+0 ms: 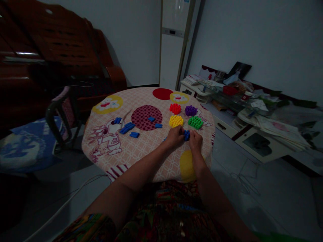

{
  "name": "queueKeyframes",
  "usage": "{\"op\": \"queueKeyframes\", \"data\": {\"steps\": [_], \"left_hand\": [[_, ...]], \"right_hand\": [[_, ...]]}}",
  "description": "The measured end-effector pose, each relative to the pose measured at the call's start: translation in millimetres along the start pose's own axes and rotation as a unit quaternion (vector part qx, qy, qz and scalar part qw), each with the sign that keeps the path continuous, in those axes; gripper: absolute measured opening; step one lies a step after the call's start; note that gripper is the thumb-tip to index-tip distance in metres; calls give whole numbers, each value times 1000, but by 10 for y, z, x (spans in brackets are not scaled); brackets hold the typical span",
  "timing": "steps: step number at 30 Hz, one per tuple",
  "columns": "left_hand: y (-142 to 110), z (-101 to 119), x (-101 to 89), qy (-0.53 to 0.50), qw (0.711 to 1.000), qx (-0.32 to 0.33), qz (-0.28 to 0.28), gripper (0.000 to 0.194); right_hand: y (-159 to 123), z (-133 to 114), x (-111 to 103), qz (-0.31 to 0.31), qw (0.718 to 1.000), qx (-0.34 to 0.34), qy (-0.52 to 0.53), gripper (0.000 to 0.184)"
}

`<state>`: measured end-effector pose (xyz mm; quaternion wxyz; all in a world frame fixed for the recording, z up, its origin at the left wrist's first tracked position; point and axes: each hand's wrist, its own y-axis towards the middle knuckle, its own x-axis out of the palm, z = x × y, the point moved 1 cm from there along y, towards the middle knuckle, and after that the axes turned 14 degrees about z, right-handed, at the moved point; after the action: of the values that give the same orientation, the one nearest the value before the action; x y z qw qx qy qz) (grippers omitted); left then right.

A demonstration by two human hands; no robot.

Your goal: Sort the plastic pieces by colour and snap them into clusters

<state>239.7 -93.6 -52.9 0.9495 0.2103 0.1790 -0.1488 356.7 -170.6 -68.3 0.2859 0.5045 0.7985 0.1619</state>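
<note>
Between my two hands stands a bunch of small blue plastic pieces [186,135], partly covered by my fingers. My left hand [176,137] is closed, its fingertips against the left side of the bunch. From the right, my right hand [196,139] pinches at the same blue pieces. Just beyond them stand tight bunches of similar yellow pieces [176,121], green pieces [195,122], red pieces [175,108] and purple pieces [191,110]. Loose blue pieces [127,127] lie to the left, some side by side. Another blue bit shows beside my left wrist.
A patterned cloth covers the round table [146,156]. A chair [62,114] and a wooden sofa [63,50] stand at the left. Along the right wall runs a low cabinet [227,126] piled with papers and bags. Cables [244,183] lie on the floor.
</note>
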Motion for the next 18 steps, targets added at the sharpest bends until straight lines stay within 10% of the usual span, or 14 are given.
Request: {"op": "queueKeyframes", "data": {"steps": [7, 18], "left_hand": [[-89, 99, -31, 11, 1000, -15, -18, 65], [-63, 155, -81, 69, 997, 21, -9, 61]], "right_hand": [[7, 0, 4, 9, 1000, 14, -5, 39], [-17, 23, 2, 12, 999, 29, 10, 41]]}}
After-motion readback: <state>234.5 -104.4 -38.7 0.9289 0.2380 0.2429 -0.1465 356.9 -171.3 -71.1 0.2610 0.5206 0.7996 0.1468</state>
